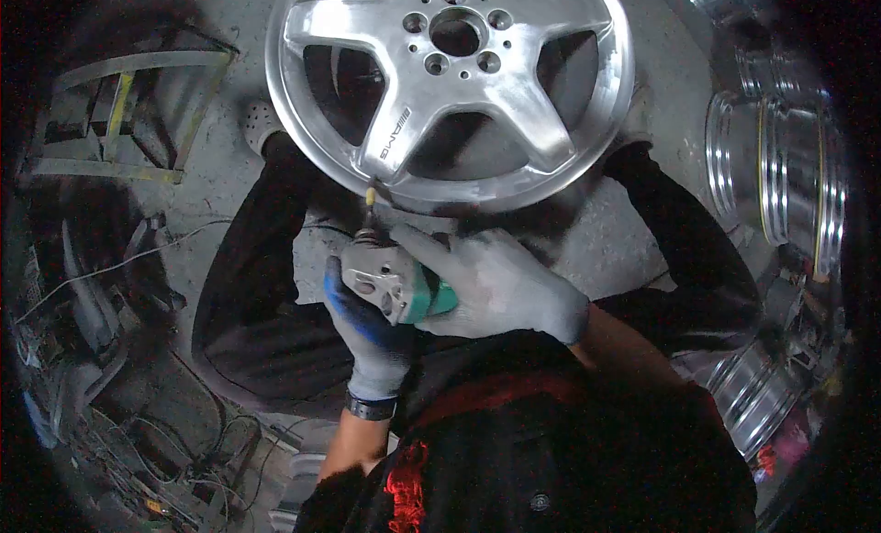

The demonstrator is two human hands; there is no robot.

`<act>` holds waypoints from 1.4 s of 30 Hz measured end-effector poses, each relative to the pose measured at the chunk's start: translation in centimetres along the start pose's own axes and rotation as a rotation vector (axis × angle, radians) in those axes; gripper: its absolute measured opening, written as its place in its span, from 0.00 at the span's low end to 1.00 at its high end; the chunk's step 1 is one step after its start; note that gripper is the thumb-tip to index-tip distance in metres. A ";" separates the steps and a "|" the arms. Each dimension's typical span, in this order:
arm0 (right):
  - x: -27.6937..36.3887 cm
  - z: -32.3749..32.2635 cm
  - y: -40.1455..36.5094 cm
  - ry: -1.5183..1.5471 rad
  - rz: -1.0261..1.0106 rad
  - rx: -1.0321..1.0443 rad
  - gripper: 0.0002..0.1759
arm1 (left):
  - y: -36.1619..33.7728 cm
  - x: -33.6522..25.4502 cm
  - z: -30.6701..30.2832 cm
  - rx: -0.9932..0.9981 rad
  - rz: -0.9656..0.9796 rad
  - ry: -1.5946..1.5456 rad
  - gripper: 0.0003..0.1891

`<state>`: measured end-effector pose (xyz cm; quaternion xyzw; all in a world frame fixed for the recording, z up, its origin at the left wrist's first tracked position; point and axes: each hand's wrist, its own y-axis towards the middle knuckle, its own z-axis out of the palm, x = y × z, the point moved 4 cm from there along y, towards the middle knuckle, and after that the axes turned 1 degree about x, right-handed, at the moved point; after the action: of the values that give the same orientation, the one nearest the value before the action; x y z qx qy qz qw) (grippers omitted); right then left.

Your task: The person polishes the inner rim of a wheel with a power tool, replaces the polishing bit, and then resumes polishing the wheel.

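Note:
An electric grinder with a grey metal head and a green body is held between my gloved hands. My left hand, in a grey glove with blue on it, is closed around the head from the left and below. From the other side my right hand grips the green body, its index finger stretched along the head. A slim bit with a yellowish tip points up from the tool to the lower rim of a shiny alloy wheel. Dark AMG lettering marks the spoke just above the tip.
The wheel lies between my bent legs, just ahead of my hands. More polished wheels stand along the right side. At the left are a metal frame with yellow on it, a thin cable and piled scrap parts on the grey floor.

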<state>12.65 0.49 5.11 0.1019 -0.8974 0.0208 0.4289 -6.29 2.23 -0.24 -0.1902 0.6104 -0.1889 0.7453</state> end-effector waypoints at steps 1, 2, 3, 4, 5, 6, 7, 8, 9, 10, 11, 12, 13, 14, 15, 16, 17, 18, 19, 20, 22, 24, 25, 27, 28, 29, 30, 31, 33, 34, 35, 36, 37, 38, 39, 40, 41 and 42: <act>-0.1 0.0 -0.7 0.009 0.070 0.097 0.51 | -0.4 -0.1 0.3 0.001 -0.002 -0.001 0.23; -0.1 0.0 -1.3 0.017 0.140 0.194 0.52 | -0.9 -0.1 0.8 0.003 -0.127 -0.165 0.21; 0.2 -0.3 -1.7 0.016 0.142 0.194 0.52 | -1.5 0.0 1.5 0.004 -0.252 -0.329 0.21; 0.3 -0.4 -2.1 0.018 0.194 0.222 0.53 | -2.2 -0.6 2.6 0.024 -0.078 0.011 0.23; 0.2 -0.4 -2.5 0.021 0.245 0.248 0.55 | -2.0 -0.5 2.5 0.025 -0.078 0.010 0.23; 0.1 -0.3 -2.8 0.020 0.245 0.248 0.55 | -1.8 0.3 2.3 0.031 -0.199 -0.140 0.23; -0.2 -0.2 -3.1 0.012 0.226 0.223 0.55 | -1.8 0.9 2.3 0.037 -0.320 -0.290 0.23; -0.2 -0.1 -3.3 0.004 0.207 0.198 0.55 | -1.8 1.0 2.1 0.039 -0.320 -0.290 0.23; -0.2 -0.2 -3.2 0.005 0.209 0.197 0.55 | -1.9 1.0 1.9 0.059 -0.297 -0.265 0.22; 0.0 -0.4 -3.0 0.012 0.187 0.173 0.55 | -1.9 0.9 1.8 0.079 -0.273 -0.240 0.22; 0.2 -0.6 -2.7 0.020 0.164 0.147 0.54 | -1.7 0.7 1.8 0.079 -0.273 -0.238 0.22; 0.1 -0.5 -2.3 0.021 0.164 0.146 0.54 | -1.4 0.5 1.8 0.026 -0.286 -0.288 0.23; 0.2 -0.5 -1.7 -0.002 0.119 0.120 0.54 | -1.1 0.3 1.7 -0.028 -0.300 -0.337 0.24; 0.4 -0.5 -1.2 -0.026 0.076 0.095 0.53 | -1.1 0.1 1.4 -0.028 -0.301 -0.334 0.24; 0.5 -0.4 -0.7 -0.024 0.081 0.093 0.53 | -1.1 -0.6 0.9 -0.033 -0.193 -0.131 0.23; 0.6 -0.3 -0.1 0.016 0.074 0.092 0.51 | -0.9 -1.3 0.7 -0.037 -0.080 0.070 0.24; 0.7 -0.1 0.4 0.057 0.064 0.093 0.48 | -0.6 -1.3 0.4 -0.036 -0.080 0.072 0.24; 0.7 0.2 0.9 0.060 0.065 0.091 0.48 | -0.3 -1.4 0.2 0.018 0.016 0.129 0.27; 0.6 0.4 1.3 0.048 0.051 0.081 0.48 | 0.0 -1.7 0.3 0.071 0.111 0.185 0.31; 0.5 0.4 1.4 0.034 0.037 0.072 0.47 | 0.2 -3.2 2.2 0.063 -0.236 -0.435 0.23; 0.2 0.5 1.0 0.048 0.035 0.060 0.47 | -0.2 -2.7 2.3 -0.014 -0.165 -0.274 0.23; 0.1 0.2 0.5 0.061 0.030 0.051 0.47 | -0.5 -2.1 1.7 -0.091 -0.091 -0.117 0.24; 0.2 -0.3 0.0 0.037 0.036 0.058 0.48 | -0.5 -1.3 1.6 -0.056 -0.116 -0.122 0.24; 0.7 -1.2 -1.3 0.013 0.043 0.067 0.49 | -1.1 -0.4 1.6 -0.023 -0.142 -0.128 0.24; 0.9 -1.2 -2.2 -0.023 0.144 0.147 0.51 | -1.7 0.0 2.2 0.004 -0.185 -0.140 0.24; 0.8 -1.2 -3.0 -0.060 0.245 0.226 0.54 | -2.2 0.3 2.5 0.031 -0.227 -0.151 0.23; 0.9 -1.4 -3.5 -0.061 0.246 0.227 0.54 | -2.3 1.2 2.4 0.141 -0.329 -0.367 0.23; 0.9 -1.7 -4.0 -0.077 0.257 0.223 0.54 | -2.4 1.9 2.1 0.141 -0.330 -0.368 0.23; 1.0 -2.0 -4.3 -0.094 0.272 0.218 0.54 | -2.6 3.0 2.1 0.209 -0.337 -0.404 0.23; 1.1 -2.1 -4.1 -0.101 0.269 0.231 0.53 | -2.6 2.7 2.3 0.211 -0.338 -0.403 0.23; 1.2 -2.0 -3.8 -0.107 0.265 0.244 0.53 | -2.4 2.3 2.4 0.155 -0.366 -0.430 0.24; 1.0 -1.5 -3.5 -0.104 0.263 0.242 0.53 | -2.3 1.8 2.4 0.099 -0.392 -0.456 0.25; 0.6 -0.7 -3.0 -0.101 0.213 0.230 0.53 | -2.1 1.0 2.5 0.098 -0.388 -0.450 0.25; 0.6 -0.2 -2.4 -0.096 0.166 0.218 0.53 | -1.8 0.2 2.3 0.061 -0.399 -0.460 0.25; 0.6 0.1 -1.8 -0.091 0.170 0.214 0.53 | -1.7 -0.2 2.1 0.026 -0.412 -0.469 0.25; 0.9 0.1 -1.1 -0.038 0.137 0.152 0.49 | -1.5 -0.4 1.5 -0.021 -0.158 -0.104 0.25; 1.1 -0.1 -0.8 0.012 0.104 0.090 0.45 | -1.3 -0.2 0.8 -0.016 -0.161 -0.100 0.25; 1.1 -0.2 -0.8 0.012 0.109 0.087 0.45 | -0.9 0.0 0.7 0.143 -0.243 -0.349 0.25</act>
<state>12.24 -0.48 6.04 0.0713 -0.8973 0.0840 0.4274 -5.65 1.53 0.35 -0.2389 0.4300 -0.2847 0.8228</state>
